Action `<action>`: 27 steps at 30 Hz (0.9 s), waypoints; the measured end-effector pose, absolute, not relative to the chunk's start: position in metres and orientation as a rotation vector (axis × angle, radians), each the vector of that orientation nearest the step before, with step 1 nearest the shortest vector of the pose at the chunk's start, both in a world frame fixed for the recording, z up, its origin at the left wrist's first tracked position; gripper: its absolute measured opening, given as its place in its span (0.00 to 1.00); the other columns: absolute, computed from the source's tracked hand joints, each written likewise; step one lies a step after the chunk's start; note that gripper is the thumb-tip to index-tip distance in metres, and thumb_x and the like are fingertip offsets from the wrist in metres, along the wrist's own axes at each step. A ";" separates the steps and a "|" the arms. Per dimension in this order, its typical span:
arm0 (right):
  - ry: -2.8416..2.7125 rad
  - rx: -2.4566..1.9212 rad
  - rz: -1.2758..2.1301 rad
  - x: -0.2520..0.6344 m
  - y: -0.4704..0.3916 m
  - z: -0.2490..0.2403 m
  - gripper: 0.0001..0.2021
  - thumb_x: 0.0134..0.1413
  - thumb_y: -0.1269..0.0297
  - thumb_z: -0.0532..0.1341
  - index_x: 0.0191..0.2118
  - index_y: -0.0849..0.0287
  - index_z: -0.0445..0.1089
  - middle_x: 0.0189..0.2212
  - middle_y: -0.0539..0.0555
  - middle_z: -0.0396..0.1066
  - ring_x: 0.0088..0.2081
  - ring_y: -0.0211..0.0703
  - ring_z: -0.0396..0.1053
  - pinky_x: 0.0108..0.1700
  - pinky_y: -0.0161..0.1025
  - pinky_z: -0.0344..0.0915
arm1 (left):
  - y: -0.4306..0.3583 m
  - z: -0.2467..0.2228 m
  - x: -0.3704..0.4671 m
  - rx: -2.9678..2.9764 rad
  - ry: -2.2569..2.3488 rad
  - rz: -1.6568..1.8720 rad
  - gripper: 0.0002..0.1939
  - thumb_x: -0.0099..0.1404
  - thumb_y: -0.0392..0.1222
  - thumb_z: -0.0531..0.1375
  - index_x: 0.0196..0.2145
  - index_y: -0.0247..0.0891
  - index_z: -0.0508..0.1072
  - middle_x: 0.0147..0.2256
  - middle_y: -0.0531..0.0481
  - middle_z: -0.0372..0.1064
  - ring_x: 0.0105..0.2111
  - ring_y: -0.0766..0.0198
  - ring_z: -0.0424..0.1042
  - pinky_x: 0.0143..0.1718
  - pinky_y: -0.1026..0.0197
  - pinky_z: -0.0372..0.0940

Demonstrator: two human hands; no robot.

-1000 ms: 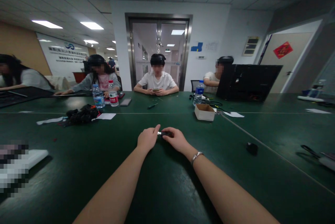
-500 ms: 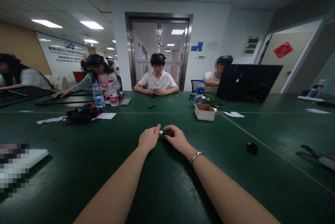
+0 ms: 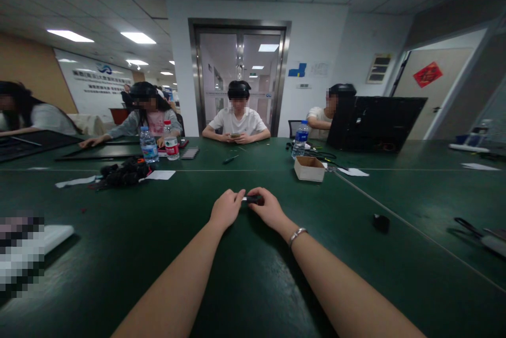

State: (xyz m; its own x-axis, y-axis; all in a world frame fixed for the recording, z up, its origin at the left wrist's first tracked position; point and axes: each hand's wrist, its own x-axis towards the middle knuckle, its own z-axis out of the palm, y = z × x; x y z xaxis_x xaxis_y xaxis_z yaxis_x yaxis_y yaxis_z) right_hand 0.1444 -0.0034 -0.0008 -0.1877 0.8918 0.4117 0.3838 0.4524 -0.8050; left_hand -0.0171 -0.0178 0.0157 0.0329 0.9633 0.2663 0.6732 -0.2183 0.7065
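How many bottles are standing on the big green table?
3 I can see: a blue-capped bottle at left, a red-capped bottle beside it, and a third bottle behind the small box. More may hide behind the black panel; the far right is blurry.

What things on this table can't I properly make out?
All in the head view:
Small black-and-silver item: its ends are covered by the left hand and right hand.
White object: cut off by the left edge, partly pixelated.
Grey object: cut off by the right edge.
Black bundle: too blurred to identify.
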 end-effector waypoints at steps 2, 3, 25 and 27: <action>-1.759 -1.101 0.699 0.145 -0.002 -0.002 0.12 0.40 0.73 0.60 0.36 0.58 0.69 0.37 0.50 0.68 0.36 0.37 0.65 0.42 0.39 0.65 | -0.017 0.015 -0.017 1.907 1.619 1.037 0.26 0.62 0.61 0.45 0.23 0.40 0.69 0.29 0.48 0.66 0.29 0.61 0.65 0.32 0.61 0.57; -1.751 -1.108 0.711 0.145 -0.001 -0.002 0.13 0.40 0.73 0.60 0.36 0.58 0.69 0.37 0.50 0.68 0.35 0.37 0.65 0.41 0.38 0.65 | -0.016 0.014 -0.017 1.895 1.563 1.072 0.23 0.62 0.60 0.47 0.26 0.40 0.70 0.30 0.49 0.67 0.31 0.61 0.66 0.34 0.62 0.57; -1.732 -1.102 0.740 0.144 0.000 -0.002 0.12 0.40 0.73 0.60 0.37 0.59 0.68 0.37 0.51 0.69 0.37 0.39 0.67 0.41 0.39 0.65 | -0.014 0.010 -0.017 1.870 1.231 1.168 0.12 0.59 0.48 0.57 0.39 0.42 0.70 0.35 0.51 0.72 0.36 0.63 0.69 0.37 0.63 0.60; -1.737 -1.099 0.740 0.144 -0.001 -0.002 0.11 0.41 0.72 0.60 0.36 0.58 0.67 0.36 0.51 0.69 0.37 0.39 0.67 0.42 0.40 0.64 | -0.012 0.008 -0.017 1.863 1.213 1.181 0.11 0.58 0.47 0.57 0.37 0.41 0.71 0.33 0.51 0.71 0.34 0.64 0.69 0.37 0.63 0.61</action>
